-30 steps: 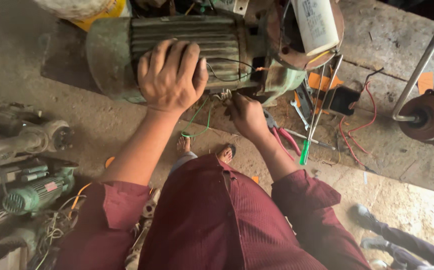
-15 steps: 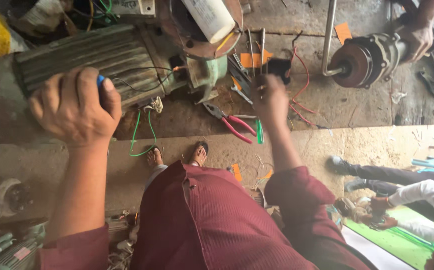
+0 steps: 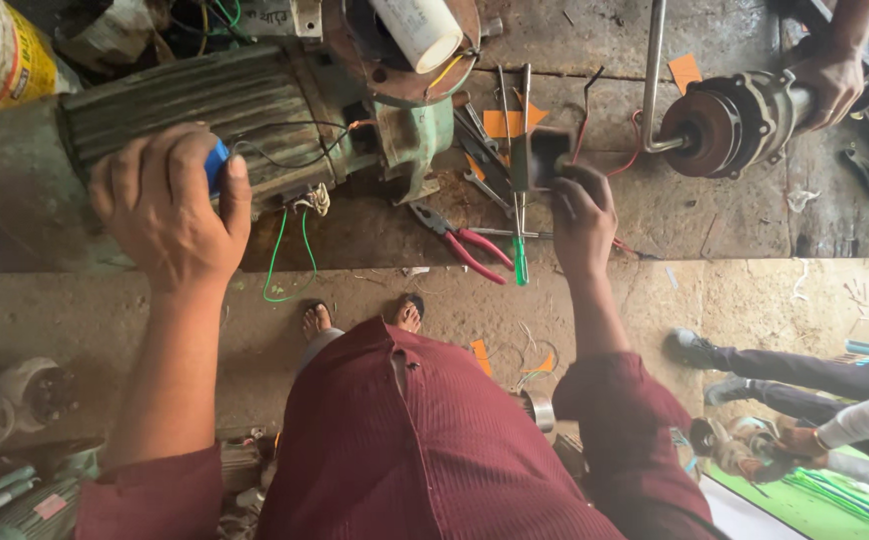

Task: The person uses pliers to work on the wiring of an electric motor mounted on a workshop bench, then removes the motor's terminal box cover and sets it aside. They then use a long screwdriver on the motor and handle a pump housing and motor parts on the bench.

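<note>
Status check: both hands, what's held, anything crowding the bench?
Left hand grips a small blue object over the ribbed motor. Right hand holds a small dark box. Red-handled pliers and green screwdriver lie between them.

Grey, dusty concrete workbench [image 3: 715,215] across the upper frame. Resting on it: a large ribbed grey-green electric motor [image 3: 245,105] at upper left, red-handled pliers [image 3: 463,243] and a green-handled screwdriver [image 3: 521,215] at centre. At upper right, a smaller rust-brown motor [image 3: 730,120].

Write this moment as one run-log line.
left hand: holds blue tape roll on motor | right hand: grips small dark box | pliers: on bench
</note>
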`<state>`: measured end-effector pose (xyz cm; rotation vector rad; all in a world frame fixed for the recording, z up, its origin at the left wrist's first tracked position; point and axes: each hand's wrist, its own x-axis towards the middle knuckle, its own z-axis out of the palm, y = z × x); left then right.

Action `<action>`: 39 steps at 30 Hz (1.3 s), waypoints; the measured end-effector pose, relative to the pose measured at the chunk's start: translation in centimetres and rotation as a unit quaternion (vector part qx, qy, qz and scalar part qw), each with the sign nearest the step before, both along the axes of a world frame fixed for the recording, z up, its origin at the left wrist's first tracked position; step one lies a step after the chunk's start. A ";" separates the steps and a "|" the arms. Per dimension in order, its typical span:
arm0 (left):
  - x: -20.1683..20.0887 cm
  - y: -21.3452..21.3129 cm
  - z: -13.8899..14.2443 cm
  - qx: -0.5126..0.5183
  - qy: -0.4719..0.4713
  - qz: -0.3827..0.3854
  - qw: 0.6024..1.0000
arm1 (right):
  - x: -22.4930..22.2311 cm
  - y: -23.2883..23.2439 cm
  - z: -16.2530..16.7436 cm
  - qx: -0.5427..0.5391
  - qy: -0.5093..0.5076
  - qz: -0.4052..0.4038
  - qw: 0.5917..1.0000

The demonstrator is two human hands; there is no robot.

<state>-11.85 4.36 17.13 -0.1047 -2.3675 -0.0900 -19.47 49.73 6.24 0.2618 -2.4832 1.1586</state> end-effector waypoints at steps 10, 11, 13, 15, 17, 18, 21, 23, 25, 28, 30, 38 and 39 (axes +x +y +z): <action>-0.2 0.6 -0.4 -0.028 -0.017 0.016 0.999 | -1.0 2.2 -5.9 -0.767 -0.241 0.117 0.583; -0.2 0.7 -0.3 -0.024 -0.021 0.012 0.999 | -0.8 2.3 -5.5 -0.765 -0.238 0.136 0.583; -0.1 0.8 -0.1 -0.015 -0.025 0.006 1.000 | 0.0 2.1 -4.1 -0.700 -0.245 0.134 0.658; 0.6 1.1 0.1 0.008 -0.023 -0.003 1.000 | 1.4 1.0 -2.1 -0.648 -0.271 0.137 0.698; 2.1 2.4 -0.5 0.059 -0.004 -0.024 0.998 | 3.4 -1.0 -0.4 -0.614 -0.322 0.150 0.705; 3.1 3.4 -1.0 0.092 0.010 -0.040 0.995 | 4.4 -2.2 0.3 -0.577 -0.363 0.171 0.712; 7.4 7.0 -3.4 0.226 -0.107 -0.118 0.961 | 6.4 -6.5 1.4 -0.459 -0.429 0.261 0.733; 8.8 8.4 -5.4 0.430 -0.271 -0.130 0.851 | 7.0 -9.8 1.3 -0.378 -0.415 0.344 0.753; 9.5 9.0 -6.9 0.563 -0.288 -0.165 0.757 | 7.4 -13.3 1.1 -0.377 -0.413 0.343 0.754; 9.1 8.4 -7.8 0.621 -0.273 -0.175 0.714 | 7.9 -17.3 1.3 -0.263 -0.384 0.276 0.841; 8.9 7.8 -7.6 0.533 -0.239 -0.139 0.799 | 8.5 -18.9 1.9 -0.287 -0.368 0.264 0.844; 8.5 4.8 -6.0 0.263 -0.185 -0.145 0.936 | 10.1 -21.4 2.1 -0.433 -0.320 0.262 0.801; 8.4 4.2 -6.3 0.220 -0.175 -0.153 0.947 | 10.1 -21.6 1.7 -0.426 -0.311 0.263 0.808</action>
